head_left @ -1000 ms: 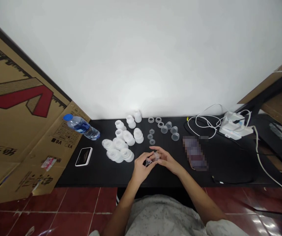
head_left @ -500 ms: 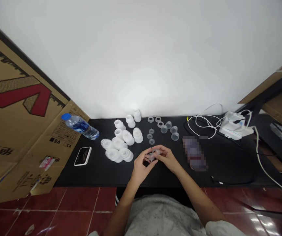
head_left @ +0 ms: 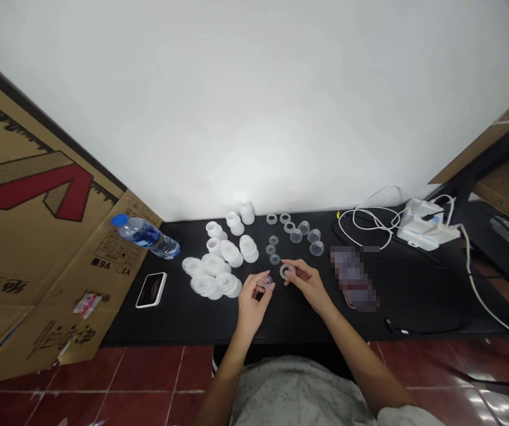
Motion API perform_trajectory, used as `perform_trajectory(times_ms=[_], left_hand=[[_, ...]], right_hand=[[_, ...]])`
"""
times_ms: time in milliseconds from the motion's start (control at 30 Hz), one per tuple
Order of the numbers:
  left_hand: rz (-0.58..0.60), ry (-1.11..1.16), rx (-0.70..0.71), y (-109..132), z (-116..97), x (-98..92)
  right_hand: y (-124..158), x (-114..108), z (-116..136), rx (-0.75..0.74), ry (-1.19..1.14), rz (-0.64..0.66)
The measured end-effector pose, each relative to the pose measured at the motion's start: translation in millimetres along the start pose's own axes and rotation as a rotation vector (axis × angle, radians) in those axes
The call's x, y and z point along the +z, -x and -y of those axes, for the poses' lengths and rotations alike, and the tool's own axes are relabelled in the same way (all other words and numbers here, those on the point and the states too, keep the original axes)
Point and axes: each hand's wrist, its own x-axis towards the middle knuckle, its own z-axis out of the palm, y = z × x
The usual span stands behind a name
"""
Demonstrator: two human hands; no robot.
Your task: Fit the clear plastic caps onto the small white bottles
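Observation:
My left hand (head_left: 253, 299) is closed round a small clear piece (head_left: 267, 283), round in outline; the fingers cover part of it. Between the fingertips of my right hand (head_left: 306, 284) is a translucent ring (head_left: 287, 271), its hole facing me. A gap separates the two hands and their pieces. Just beyond them lie several small clear discs with a raised tip (head_left: 270, 249). More translucent rings (head_left: 271, 219) lie near the wall, with several clear dome caps (head_left: 316, 248) to their right. On the left stand several white plastic bottle-like parts (head_left: 230, 254), some with wide flanges.
A white-framed device (head_left: 151, 290) and a tilted water bottle (head_left: 148, 236) are at the left, by a cardboard box (head_left: 36, 248). A blurred-out flat object (head_left: 353, 279) lies right of my hands. White cables and a power strip (head_left: 425, 225) occupy the right side of the black table (head_left: 183, 322).
My hands have moved apart. Earlier the pieces were together between both hands; now the left has the clear piece and the right the ring. The view has shifted slightly.

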Motion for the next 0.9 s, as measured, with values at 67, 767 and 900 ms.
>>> perform_trajectory(times_ms=[67, 767, 900], left_hand=[[-0.011, -0.025, -0.007, 0, 1, 0.9], [0.115, -0.2, 0.116, 3, 0, 2.7], [0.153, -0.101, 0.084, 4, -6, 3.3]], right_hand=[[1, -1, 4, 0.009, -0.065, 0.001], [5, 6, -7, -0.007, 0.16, 0.255], [6, 9, -13, -0.018, 0.183, 0.173]])
